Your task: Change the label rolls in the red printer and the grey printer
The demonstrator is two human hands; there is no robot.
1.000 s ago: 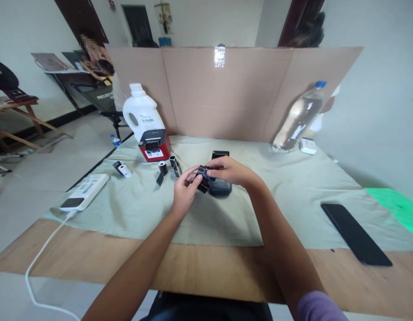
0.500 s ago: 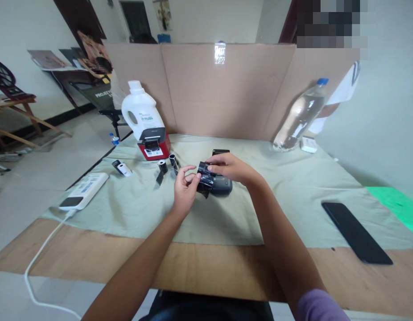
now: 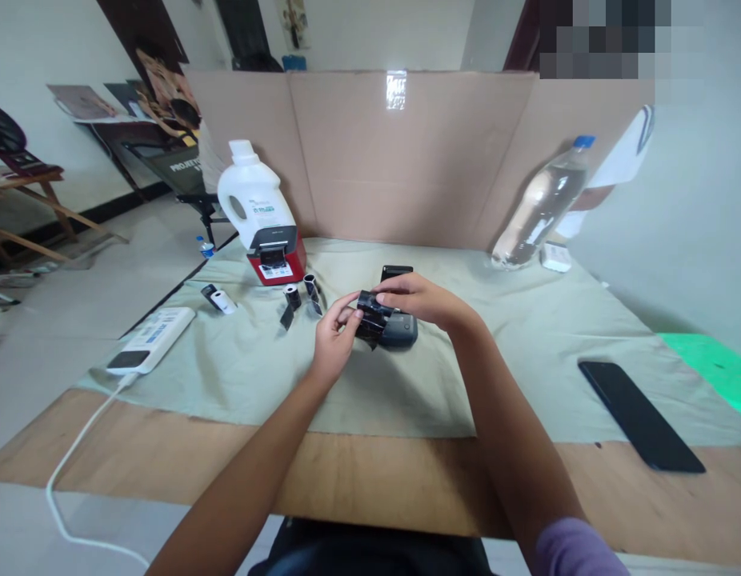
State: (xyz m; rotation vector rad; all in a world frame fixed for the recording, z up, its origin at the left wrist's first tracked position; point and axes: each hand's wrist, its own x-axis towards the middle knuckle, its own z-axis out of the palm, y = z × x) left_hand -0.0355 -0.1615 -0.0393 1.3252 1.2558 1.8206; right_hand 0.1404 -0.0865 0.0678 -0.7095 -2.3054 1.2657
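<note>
My left hand point(image 3: 336, 340) pinches the near left side of a glossy black label roll point(image 3: 374, 312), thumb in front and fingers behind. My right hand point(image 3: 427, 300) reaches over from the right with its fingertips on the roll's upper side. Just under and right of the roll lies a dark grey handheld device point(image 3: 400, 330), partly covered by the roll and my right hand. Behind my right hand a black flat object point(image 3: 397, 272) shows only in part. Left of my hands stand two small black rolls, one point(image 3: 291, 297) with a white core and another point(image 3: 311, 288) partly unwound.
A red and black label printer point(image 3: 278, 260) stands before a white jug point(image 3: 256, 196). At left lie a white roll point(image 3: 223, 302) and a white power bank point(image 3: 151, 340) with a cable. A clear bottle point(image 3: 544, 208) leans at right; a phone point(image 3: 640, 416) lies nearer. Cardboard point(image 3: 406, 168) closes the back.
The roll has shifted slightly to the right over the grey device, with both hands still on it. My left index finger has come down closer to the roll.
</note>
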